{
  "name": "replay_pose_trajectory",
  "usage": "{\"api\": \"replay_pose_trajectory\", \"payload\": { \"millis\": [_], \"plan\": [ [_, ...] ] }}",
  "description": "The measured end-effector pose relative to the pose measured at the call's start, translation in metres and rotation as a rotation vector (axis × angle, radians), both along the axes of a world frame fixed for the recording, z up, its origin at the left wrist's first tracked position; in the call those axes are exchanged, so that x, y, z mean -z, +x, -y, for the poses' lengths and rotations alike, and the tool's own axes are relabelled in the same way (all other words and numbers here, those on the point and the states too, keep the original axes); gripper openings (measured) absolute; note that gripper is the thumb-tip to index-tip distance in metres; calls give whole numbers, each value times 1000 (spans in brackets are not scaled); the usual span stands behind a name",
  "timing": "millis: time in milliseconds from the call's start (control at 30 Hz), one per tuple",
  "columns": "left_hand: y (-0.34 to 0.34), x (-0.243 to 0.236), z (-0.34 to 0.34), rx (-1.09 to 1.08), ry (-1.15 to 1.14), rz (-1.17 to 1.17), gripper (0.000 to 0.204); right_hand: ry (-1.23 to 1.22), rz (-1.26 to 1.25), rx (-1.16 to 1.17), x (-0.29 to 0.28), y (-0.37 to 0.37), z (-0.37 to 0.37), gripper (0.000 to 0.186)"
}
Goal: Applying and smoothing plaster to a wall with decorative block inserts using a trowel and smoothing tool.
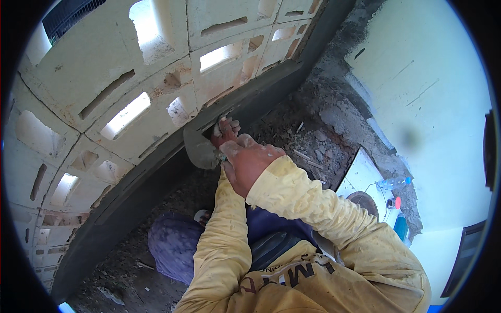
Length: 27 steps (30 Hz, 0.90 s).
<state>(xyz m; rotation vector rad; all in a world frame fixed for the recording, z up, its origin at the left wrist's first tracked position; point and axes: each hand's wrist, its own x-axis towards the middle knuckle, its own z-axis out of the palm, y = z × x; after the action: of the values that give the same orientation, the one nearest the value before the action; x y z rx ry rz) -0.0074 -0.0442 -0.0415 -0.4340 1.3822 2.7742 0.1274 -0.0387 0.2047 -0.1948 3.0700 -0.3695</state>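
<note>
Your shirt (334, 289): yellow
Trowel (197, 149): rounded blade, dull grey
Right hand (249, 163): fingers grasp it
Left hand (226, 131): fingers curled, grip unclear

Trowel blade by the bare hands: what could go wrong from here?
The trowel blade is right beside the left hand and right hand, both bare; a slip might nick skin. Its edge could gouge the grey band under the pierced block wall. Loose rubble lies near that band, so grit might spoil its surface if it is wet.
</note>
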Motion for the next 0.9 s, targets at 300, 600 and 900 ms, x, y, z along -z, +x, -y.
{"api": "replay_pose_trajectory", "payload": {
  "millis": [300, 600, 900],
  "plan": [
    [-17, 35, 1, 178, 126, -60, 46, -43, -295, -380, 17, -23, -52, 29],
    [-2, 37, -10, -319, -497, -426, 30, 109, -265, -355, 23, -67, -100, 29],
    [10, -13, -2, -102, -130, -77, 40, 342, -126, -183, 9, -108, -197, 32]
  ]
}}
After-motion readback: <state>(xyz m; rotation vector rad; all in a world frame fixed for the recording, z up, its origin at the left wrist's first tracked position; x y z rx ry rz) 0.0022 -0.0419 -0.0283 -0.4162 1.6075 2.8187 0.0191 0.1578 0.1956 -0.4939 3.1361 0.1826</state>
